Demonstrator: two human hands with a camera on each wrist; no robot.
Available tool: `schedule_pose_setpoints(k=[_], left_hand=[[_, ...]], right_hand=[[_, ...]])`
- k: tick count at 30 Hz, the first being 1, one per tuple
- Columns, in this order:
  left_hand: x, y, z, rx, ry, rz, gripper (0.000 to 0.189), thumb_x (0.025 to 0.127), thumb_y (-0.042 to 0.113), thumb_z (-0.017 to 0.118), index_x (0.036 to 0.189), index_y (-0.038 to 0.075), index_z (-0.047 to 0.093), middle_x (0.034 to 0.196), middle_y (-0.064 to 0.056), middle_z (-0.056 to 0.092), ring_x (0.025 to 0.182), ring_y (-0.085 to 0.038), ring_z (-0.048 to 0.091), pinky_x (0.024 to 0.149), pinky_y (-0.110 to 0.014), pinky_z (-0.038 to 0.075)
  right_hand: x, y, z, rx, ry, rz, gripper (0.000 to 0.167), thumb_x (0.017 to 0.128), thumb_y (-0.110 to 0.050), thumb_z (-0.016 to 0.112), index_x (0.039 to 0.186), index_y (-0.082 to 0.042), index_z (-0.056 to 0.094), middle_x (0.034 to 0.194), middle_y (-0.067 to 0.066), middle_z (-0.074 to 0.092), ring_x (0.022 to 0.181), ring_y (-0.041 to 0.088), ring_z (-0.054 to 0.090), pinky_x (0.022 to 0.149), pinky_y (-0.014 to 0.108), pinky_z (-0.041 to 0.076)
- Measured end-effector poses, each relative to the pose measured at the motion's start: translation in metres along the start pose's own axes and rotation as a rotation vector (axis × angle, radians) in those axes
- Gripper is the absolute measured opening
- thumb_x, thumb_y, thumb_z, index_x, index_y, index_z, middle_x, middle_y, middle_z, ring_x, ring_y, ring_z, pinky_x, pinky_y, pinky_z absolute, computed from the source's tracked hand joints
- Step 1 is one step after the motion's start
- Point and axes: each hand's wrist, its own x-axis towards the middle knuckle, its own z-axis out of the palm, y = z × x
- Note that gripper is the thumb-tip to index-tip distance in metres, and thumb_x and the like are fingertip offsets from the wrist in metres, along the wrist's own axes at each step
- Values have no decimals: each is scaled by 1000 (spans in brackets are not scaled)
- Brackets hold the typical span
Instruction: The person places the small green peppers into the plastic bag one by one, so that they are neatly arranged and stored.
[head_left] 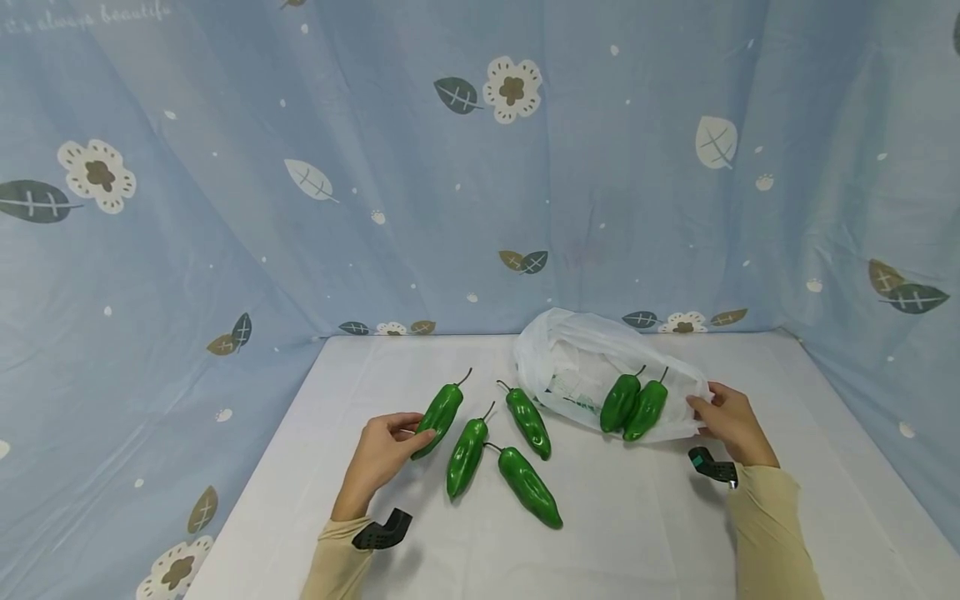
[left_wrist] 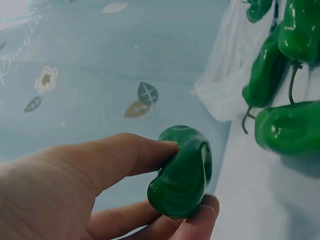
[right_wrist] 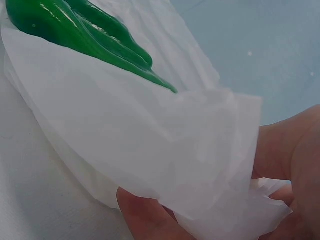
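Note:
My left hand (head_left: 385,454) holds a green pepper (head_left: 440,414) by its lower end, stem pointing up and away. In the left wrist view the thumb and fingers pinch that pepper (left_wrist: 182,175) from both sides. My right hand (head_left: 733,422) grips the right edge of a white plastic bag (head_left: 678,425). Two green peppers (head_left: 634,406) lie at the bag's opening, side by side. The right wrist view shows the bag's film (right_wrist: 125,125) bunched between thumb and fingers, with peppers (right_wrist: 85,37) beyond it.
Three more green peppers, one upper (head_left: 528,423), one left (head_left: 467,458) and one lower (head_left: 529,487), lie between the hands on the white-covered table (head_left: 630,533). A blue patterned curtain (head_left: 420,217) hangs behind the table and along its sides.

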Motion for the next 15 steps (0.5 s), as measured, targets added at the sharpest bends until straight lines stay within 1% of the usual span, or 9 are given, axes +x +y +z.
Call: schedule_pose_setpoints(k=[6,15], left_hand=[[2,7,3,-27,-8,-2,42,88,29,83,124,8,75,111,-8,76,99,-19,72,77,-32,57],[8,18,7,-72,-9,18,43,89,30,83,124,7,75,111,-9,76,98,-19,73,77,-31,57]], right_hand=[[1,0,-1,0,-13,-3,61,108,-27,48,152,13,34,117,26,57,99,27,65,75,36,64],[0,0,0,-4,-11,-6,60,108,-26,47,151,14,35,118,27,56,100,28,65,76,36,64]])
